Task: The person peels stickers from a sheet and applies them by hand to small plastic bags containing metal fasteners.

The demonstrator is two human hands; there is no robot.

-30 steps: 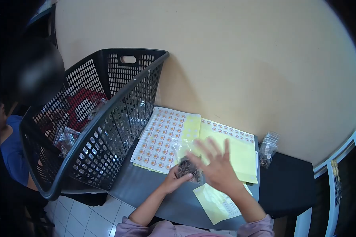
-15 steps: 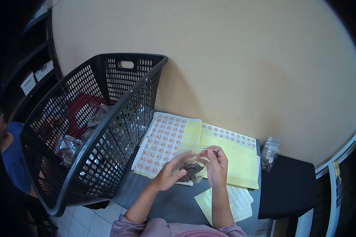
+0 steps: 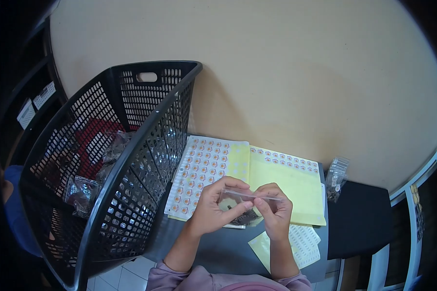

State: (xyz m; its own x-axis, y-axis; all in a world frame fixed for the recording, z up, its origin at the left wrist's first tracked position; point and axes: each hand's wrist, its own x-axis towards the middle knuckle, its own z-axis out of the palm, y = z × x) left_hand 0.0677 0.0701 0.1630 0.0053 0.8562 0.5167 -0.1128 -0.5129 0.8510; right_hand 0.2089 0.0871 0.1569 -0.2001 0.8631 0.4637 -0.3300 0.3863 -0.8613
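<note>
Holding a small clear plastic bag point(image 3: 243, 206) with dark, crinkly contents, both hands meet above a grey table point(image 3: 218, 247). The left hand point(image 3: 213, 208) curls its fingers around the bag's left end, thumb pressed on the front. The right hand point(image 3: 276, 213) pinches the right end, fingers closed on the straight top strip. The bag sits between the two sets of fingertips, level. Behind it lies a white sticker sheet point(image 3: 204, 169) dotted with round orange labels, beside smooth yellow sheets point(image 3: 291, 189). A black perforated plastic basket point(image 3: 131, 160) stands at left.
</note>
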